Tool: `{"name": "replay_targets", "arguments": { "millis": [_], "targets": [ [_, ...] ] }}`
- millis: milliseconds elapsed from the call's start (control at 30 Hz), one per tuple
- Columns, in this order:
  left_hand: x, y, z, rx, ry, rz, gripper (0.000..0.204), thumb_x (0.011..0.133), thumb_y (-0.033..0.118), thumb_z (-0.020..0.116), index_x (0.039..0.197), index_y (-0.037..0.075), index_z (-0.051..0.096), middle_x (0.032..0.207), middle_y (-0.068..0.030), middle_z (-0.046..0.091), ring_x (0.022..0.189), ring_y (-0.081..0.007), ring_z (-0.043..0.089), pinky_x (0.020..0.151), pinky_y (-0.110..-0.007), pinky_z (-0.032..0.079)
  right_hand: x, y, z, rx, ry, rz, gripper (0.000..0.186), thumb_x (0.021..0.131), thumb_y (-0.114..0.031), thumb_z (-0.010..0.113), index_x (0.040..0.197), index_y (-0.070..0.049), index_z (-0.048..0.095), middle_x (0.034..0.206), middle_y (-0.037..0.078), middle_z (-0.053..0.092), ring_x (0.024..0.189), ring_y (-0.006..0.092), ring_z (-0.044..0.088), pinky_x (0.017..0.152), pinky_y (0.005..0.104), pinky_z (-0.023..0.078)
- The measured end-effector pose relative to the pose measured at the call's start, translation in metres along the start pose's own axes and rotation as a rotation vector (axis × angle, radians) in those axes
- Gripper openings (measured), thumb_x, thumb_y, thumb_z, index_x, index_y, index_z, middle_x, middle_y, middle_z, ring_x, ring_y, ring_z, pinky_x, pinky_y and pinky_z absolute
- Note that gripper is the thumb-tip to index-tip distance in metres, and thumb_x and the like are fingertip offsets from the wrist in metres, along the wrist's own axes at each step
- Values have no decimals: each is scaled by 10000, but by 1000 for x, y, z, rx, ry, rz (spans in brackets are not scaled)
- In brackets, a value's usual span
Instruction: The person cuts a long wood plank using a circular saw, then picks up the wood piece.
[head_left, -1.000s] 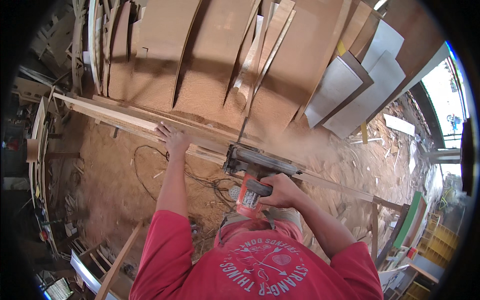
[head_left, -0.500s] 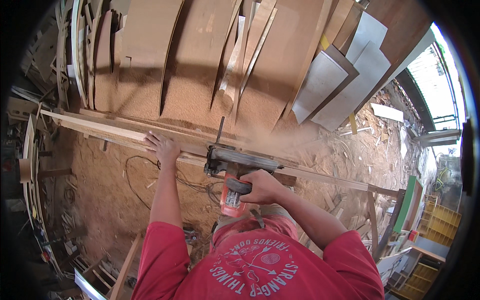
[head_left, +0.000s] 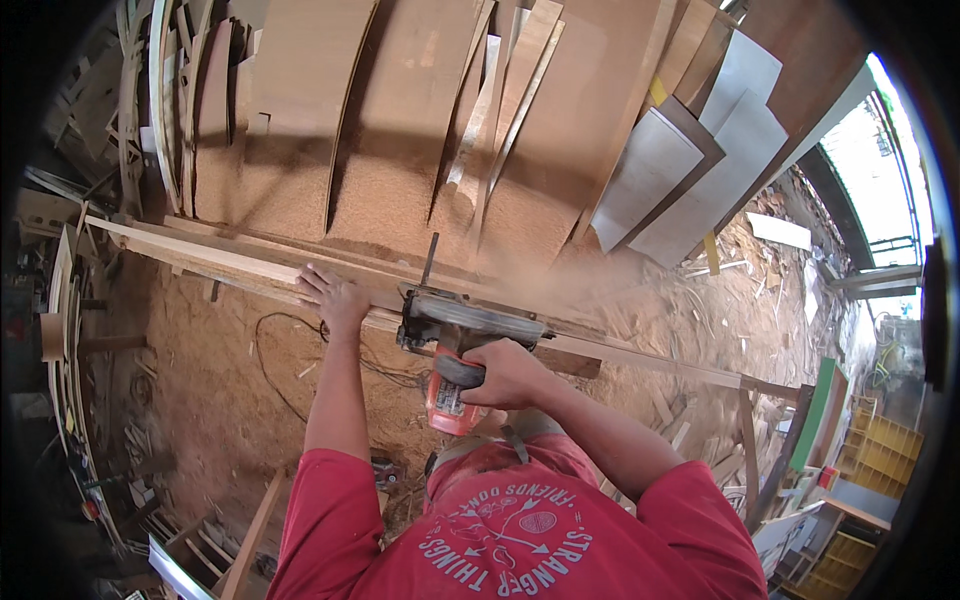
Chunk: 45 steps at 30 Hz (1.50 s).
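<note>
My right hand (head_left: 503, 372) is wrapped round the rear handle of an orange and black circular saw (head_left: 470, 318). The saw rests on a long wooden plank (head_left: 225, 252), and a thin guide bar sticks up from its front. Fine dust hangs in the air beyond it. To the left of the saw, my left hand (head_left: 334, 300) lies flat on the plank with its fingers spread. The blade and the cut cannot be made out from here.
Several wood sheets (head_left: 400, 110) lean in a row beyond the plank, sawdust piled at their feet. White-faced panels (head_left: 650, 170) stand at the far right. A black cord (head_left: 262, 350) loops on the dusty floor. A green-edged board (head_left: 817, 412) and yellow crates (head_left: 885, 447) stand right.
The saw, with my right hand on it, has slid a little left along the plank towards my left hand. My left hand stays pressed on the wood.
</note>
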<state>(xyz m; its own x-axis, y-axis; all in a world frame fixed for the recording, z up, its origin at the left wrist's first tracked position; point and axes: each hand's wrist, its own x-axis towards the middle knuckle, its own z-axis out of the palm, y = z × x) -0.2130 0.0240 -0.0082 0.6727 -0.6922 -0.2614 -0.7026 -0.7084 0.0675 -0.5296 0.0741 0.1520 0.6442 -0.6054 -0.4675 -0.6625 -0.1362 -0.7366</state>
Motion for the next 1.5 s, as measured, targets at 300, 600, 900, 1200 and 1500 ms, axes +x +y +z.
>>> {"name": "replay_targets", "arguments": {
  "millis": [300, 600, 900, 1200, 1500],
  "targets": [
    [3, -5, 4, -17, -26, -1, 998, 990, 372, 560, 1684, -40, -28, 1781, -238, -27, 1645, -424, -84, 1280, -661, -14, 16, -12, 7, 43, 10, -16, 450, 717, -365, 789, 975, 0, 737, 892, 257, 715, 869, 443, 698, 817, 477, 553],
    [3, -11, 9, -88, 41, 70, 952, 1016, 450, 507, 1683, -53, 52, 1779, -245, 23, 1648, -425, -48, 1258, -716, 15, 30, -25, 10, 31, 18, -26, 457, 716, -362, 785, 983, 6, 740, 905, 261, 719, 875, 448, 695, 824, 475, 552],
    [9, -30, 5, -166, 73, 128, 818, 1080, 446, 408, 1690, -19, 123, 1778, -240, 57, 1650, -419, 20, 1263, -714, 33, 45, -40, 13, 2, -35, 22, 506, 726, -437, 757, 1006, -16, 760, 986, 271, 735, 973, 465, 695, 897, 508, 557],
    [10, -43, -18, -129, -117, 219, 737, 1087, 369, 362, 1703, 32, 139, 1786, -201, 77, 1654, -369, 86, 1294, -657, 71, 59, -45, 17, 39, -8, 14, 490, 703, -406, 767, 995, -12, 764, 920, 274, 732, 907, 456, 708, 861, 494, 564],
    [20, -65, -20, -111, -123, 284, 751, 1061, 340, 381, 1694, 11, 147, 1779, -199, 133, 1648, -359, 136, 1296, -637, 135, 73, -68, 22, 72, -13, 14, 464, 705, -340, 758, 983, 30, 735, 884, 291, 706, 854, 452, 699, 819, 459, 557]
  ]
}}
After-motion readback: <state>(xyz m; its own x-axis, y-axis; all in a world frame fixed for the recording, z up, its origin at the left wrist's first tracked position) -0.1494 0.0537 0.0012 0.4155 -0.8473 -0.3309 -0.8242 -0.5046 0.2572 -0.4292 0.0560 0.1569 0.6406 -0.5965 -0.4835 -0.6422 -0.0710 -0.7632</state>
